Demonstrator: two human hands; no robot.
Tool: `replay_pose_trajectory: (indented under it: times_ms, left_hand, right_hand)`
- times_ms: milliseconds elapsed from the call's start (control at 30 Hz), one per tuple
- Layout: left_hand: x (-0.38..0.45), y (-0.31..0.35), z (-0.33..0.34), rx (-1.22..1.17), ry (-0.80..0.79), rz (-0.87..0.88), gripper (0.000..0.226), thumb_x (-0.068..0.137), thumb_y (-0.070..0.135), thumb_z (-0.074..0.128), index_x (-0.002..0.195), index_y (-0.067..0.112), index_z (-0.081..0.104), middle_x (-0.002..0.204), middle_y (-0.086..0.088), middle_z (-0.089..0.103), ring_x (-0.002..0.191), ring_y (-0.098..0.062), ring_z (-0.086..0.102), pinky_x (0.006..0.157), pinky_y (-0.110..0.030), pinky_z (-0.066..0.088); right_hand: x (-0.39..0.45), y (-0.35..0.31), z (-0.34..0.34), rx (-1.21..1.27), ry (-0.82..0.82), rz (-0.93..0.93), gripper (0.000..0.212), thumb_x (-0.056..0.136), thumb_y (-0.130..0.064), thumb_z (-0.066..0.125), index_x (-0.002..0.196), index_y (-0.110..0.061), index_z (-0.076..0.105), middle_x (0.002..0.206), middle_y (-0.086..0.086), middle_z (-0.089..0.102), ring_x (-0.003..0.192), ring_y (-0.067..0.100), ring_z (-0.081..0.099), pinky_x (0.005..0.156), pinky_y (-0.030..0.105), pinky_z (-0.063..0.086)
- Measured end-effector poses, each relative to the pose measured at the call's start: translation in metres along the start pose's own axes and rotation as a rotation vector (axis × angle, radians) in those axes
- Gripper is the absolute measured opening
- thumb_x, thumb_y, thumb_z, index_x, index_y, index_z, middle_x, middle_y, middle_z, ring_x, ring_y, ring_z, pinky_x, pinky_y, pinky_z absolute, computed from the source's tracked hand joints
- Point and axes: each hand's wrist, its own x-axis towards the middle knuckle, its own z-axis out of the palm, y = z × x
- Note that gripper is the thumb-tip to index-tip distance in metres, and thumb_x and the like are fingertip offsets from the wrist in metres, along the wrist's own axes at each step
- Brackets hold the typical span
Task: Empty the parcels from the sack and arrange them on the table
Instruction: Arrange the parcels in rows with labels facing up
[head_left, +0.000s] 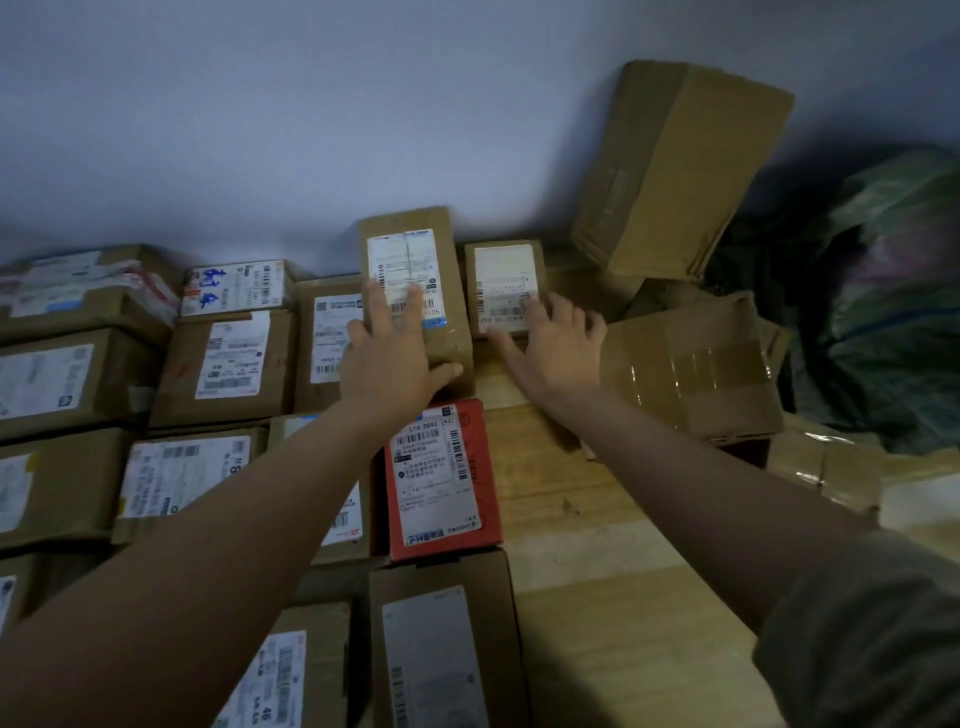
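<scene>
Several labelled cardboard parcels lie in rows on the wooden table (582, 499). My left hand (387, 353) lies flat on a tall brown parcel (441, 249) at the back, fingers spread over its label, thumb at its near edge. My right hand (550, 345) rests with fingers apart on the near edge of a smaller brown parcel (501, 270) beside it. A red parcel (441, 478) sits just in front of the tall one. The dark green sack (883, 301) slumps at the far right.
A large box (675, 166) leans against the wall at the back right. A taped box (691, 364) and more boxes (831, 467) crowd the right edge. Bare wood shows between the red parcel and those boxes.
</scene>
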Motion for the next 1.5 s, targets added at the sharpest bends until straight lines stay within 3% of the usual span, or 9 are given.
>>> replay_pose_trajectory:
  times_ms: [200,300,567,667,833,967,1067,1267,1500]
  left_hand:
    - [-0.001,0.013,-0.001,0.055,0.024,0.029,0.114,0.077,0.071,0.060,0.156,0.017,-0.003,0.162,-0.014,-0.018,0.148,-0.039,-0.015,0.117,-0.055,-0.007]
    - [-0.017,0.038,0.005,-0.017,0.130,0.133,0.100,0.082,0.065,0.059,0.155,0.017,0.011,0.163,-0.011,-0.008,0.149,-0.035,-0.011,0.118,-0.052,-0.006]
    - [-0.067,0.104,0.031,-0.385,-0.034,0.267,0.064,0.088,0.048,0.063,0.143,0.021,0.044,0.149,-0.001,0.038,0.142,-0.023,0.023,0.117,-0.043,0.025]
    - [-0.081,0.117,0.028,-0.612,-0.166,0.136,0.074,0.080,0.069,0.058,0.139,0.024,0.049,0.139,0.005,0.050,0.132,-0.017,0.044,0.109,-0.043,0.040]
    - [-0.110,0.154,0.000,-1.699,-0.438,-0.499,0.076,0.078,0.069,0.060,0.119,0.006,0.055,0.123,-0.020,0.063,0.115,-0.033,0.061,0.099,-0.051,0.050]
    - [-0.145,0.166,0.000,-1.723,-0.407,-0.482,0.058,0.082,0.042,0.072,0.127,0.009,0.060,0.119,-0.017,0.069,0.110,-0.032,0.067,0.092,-0.047,0.055]
    - [-0.170,0.166,0.006,-1.616,-0.317,-0.546,0.041,0.087,0.015,0.067,0.128,0.012,0.061,0.114,-0.012,0.072,0.105,-0.029,0.069,0.075,-0.040,0.058]
    - [-0.202,0.164,0.008,-1.609,-0.218,-0.562,0.040,0.090,0.006,0.060,0.127,0.020,0.059,0.111,-0.008,0.074,0.101,-0.025,0.071,0.078,-0.039,0.057]
    - [-0.225,0.165,0.016,-1.421,-0.106,-0.623,0.040,0.084,0.012,0.064,0.123,0.016,0.063,0.105,-0.008,0.075,0.099,-0.027,0.070,0.076,-0.038,0.058]
  right_hand:
    - [-0.053,0.049,-0.023,0.091,0.411,0.060,0.058,0.086,-0.036,0.065,0.139,-0.019,0.048,0.145,0.010,0.043,0.137,0.030,0.035,0.112,0.052,0.024]
    - [-0.069,0.074,-0.037,0.062,0.513,0.297,0.075,0.079,-0.032,0.072,0.145,-0.017,0.039,0.149,0.014,0.036,0.140,0.035,0.030,0.114,0.055,0.022]
    - [-0.074,0.152,-0.070,0.188,0.113,0.666,0.086,0.081,-0.042,0.073,0.149,-0.012,0.029,0.147,0.014,0.043,0.139,0.038,0.034,0.114,0.054,0.020]
    - [-0.077,0.154,-0.077,0.269,0.147,0.524,0.068,0.078,-0.044,0.077,0.134,-0.017,0.050,0.135,0.008,0.053,0.131,0.033,0.042,0.110,0.051,0.027]
    - [-0.116,0.149,-0.081,0.627,0.227,-0.105,0.052,0.074,-0.018,0.083,0.119,-0.016,0.056,0.114,-0.004,0.052,0.110,0.017,0.050,0.094,0.035,0.046]
    - [-0.141,0.177,-0.085,0.198,0.345,-0.715,0.059,0.070,-0.021,0.083,0.121,-0.017,0.054,0.117,0.011,0.055,0.108,0.025,0.045,0.091,0.038,0.042]
    - [-0.150,0.202,-0.089,0.092,0.177,-0.841,0.068,0.081,-0.062,0.065,0.134,-0.023,0.049,0.140,0.011,0.045,0.128,0.029,0.039,0.104,0.044,0.034]
    - [-0.170,0.204,-0.095,0.727,-0.033,-0.347,0.078,0.091,-0.061,0.049,0.152,-0.019,0.024,0.154,0.000,0.026,0.140,0.014,0.027,0.116,0.034,0.026]
    - [-0.193,0.185,-0.083,1.133,-0.526,0.154,0.056,0.091,-0.036,0.068,0.139,-0.019,0.043,0.121,0.000,0.066,0.101,0.015,0.066,0.083,0.039,0.059]
